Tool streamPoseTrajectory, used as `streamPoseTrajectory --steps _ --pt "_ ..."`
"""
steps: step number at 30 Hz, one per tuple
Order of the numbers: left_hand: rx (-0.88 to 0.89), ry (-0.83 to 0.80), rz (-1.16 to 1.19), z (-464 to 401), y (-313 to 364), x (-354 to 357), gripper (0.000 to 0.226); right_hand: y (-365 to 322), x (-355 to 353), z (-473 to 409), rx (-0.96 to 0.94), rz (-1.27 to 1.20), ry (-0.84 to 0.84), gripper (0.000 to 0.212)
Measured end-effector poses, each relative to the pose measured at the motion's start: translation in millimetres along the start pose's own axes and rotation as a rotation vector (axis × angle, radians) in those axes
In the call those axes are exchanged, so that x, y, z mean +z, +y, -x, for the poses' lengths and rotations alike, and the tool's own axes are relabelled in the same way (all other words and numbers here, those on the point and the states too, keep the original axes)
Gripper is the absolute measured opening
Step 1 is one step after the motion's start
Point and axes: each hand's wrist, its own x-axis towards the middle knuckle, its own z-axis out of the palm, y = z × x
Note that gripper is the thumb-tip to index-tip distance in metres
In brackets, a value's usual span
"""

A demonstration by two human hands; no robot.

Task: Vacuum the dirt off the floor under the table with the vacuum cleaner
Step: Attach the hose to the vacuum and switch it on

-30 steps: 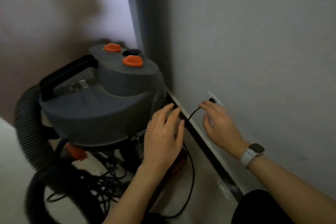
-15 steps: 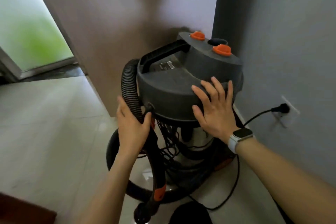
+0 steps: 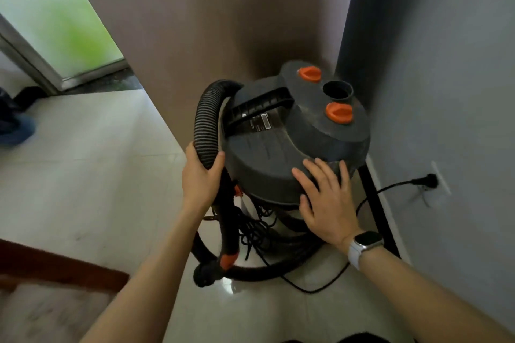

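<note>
left hand (image 3: 199,178) grip: hose (image 3: 205,122); right hand (image 3: 324,198) flat: vacuum lid (image 3: 267,159)

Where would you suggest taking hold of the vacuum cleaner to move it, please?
Probably the black carry handle across the top of the vacuum cleaner, reached from above: it is a raised bar with a gap beneath for a grip.

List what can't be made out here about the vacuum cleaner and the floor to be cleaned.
Head view only:
- Table and dirt: none in frame.
- Vacuum cleaner label: too small to read.
- Hose nozzle end: lost among tangled cable below the drum.
- Left hand fingertips: hidden behind the hose.
- Plug seating in the wall socket: too small to judge.
- Dark object at left edge: blurred, cut off.
</note>
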Motion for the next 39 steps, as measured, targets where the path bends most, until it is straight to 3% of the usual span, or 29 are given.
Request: streamPoseTrajectory --steps 5,7,11,15,17,20,23,28,35,39 --pt "-0.039 -0.117 -0.069 -14 78 -31 0.047 1 -80 -36 0.038 -0.278 -0.310 0.047" --pt "-0.042 -0.178 -0.109 -18 107 -38 0.052 10 -112 -62 0.096 -0.413 -0.310 0.047" --pt "0.118 -0.318 -0.160 -34 178 -43 0.060 36 -162 -122 0.220 -0.502 -0.270 0.058" --pt "0.237 -0.466 -0.152 -29 227 -48 0.061 70 -199 -172 0.335 -0.479 -0.189 0.079" --pt "0.304 -0.573 -0.170 -13 237 -52 0.062 86 -217 -186 0.316 -0.408 -0.270 0.088" --pt "0.272 -0.666 -0.214 6 243 -58 0.063 104 -242 -192 0.156 -0.203 -0.529 0.072" --pt "0.212 -0.697 -0.275 22 248 -67 0.061 102 -257 -170 0.187 -0.327 -0.735 0.048" --pt "0.157 -0.628 -0.320 62 228 -101 0.058 59 -272 -108 0.397 -0.730 -0.682 0.035" --pt "0.110 -0.531 -0.284 122 194 -174 0.054 -46 -300 -37 0.579 -0.879 -0.604 0.033" --pt "-0.008 -0.250 -0.237 178 173 -215 0.044 -105 -315 9 0.674 -0.881 -0.636 0.033"
